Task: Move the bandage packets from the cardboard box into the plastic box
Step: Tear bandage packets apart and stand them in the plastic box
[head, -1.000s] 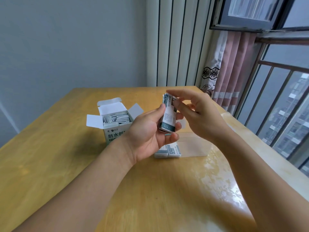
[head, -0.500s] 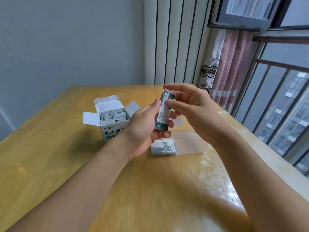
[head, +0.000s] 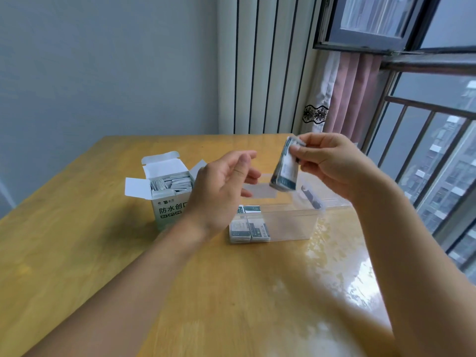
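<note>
Bandage packets (head: 284,167), a small stack, now hang over the plastic box (head: 288,222) pinched by the right hand (head: 332,163) alone; the left hand (head: 226,184) has let go, fingers relaxed, so the drop seems next, with more waiting in the cardboard box (head: 167,199).

Two hands in view: left hand (head: 221,191), right hand (head: 332,163). One cardboard box (head: 168,199), flaps open. One clear plastic box (head: 291,225). One tabletop (head: 103,266). One bundle of bandage packets (head: 284,168) held up; packet number within it not countable. Two stacks of packets (head: 249,229) side by side at the left end of the plastic box. Loose packets in the cardboard box (head: 171,184): many, too small to count.
</note>
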`<state>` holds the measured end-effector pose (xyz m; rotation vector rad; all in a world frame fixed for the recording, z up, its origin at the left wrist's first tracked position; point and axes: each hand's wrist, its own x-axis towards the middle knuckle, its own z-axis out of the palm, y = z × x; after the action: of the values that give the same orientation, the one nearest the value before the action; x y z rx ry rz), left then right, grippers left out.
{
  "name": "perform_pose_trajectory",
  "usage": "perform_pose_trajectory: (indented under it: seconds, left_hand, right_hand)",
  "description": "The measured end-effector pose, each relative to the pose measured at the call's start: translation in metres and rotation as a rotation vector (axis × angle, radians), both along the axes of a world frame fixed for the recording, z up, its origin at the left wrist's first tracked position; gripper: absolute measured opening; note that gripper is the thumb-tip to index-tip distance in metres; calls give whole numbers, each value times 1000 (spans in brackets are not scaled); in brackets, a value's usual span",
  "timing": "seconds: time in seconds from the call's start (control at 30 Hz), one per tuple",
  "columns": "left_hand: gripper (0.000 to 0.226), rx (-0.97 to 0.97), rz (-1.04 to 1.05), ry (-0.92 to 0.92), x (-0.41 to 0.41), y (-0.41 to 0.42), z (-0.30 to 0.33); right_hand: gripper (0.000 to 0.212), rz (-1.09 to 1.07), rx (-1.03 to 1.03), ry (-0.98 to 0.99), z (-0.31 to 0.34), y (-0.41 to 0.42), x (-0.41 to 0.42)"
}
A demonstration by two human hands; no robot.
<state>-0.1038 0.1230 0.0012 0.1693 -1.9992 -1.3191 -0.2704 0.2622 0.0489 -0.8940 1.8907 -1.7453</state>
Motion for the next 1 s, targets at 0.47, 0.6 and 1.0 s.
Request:
perform_pose_trajectory:
  seconds: [0.47, 0.6, 1.0]
  left_hand:
    - [38, -659, 88, -88, -9, -16, -34]
    - [40, -654, 78, -84, -10, -18, -36]
    - [31, -619, 53, -36, -10, -18, -36]
  right_hand:
    - [18, -2, 958, 718, -34, -56, 6]
    - [21, -5, 1020, 742, -43, -61, 8]
    - [26, 14, 1066, 763, -45, -59, 10]
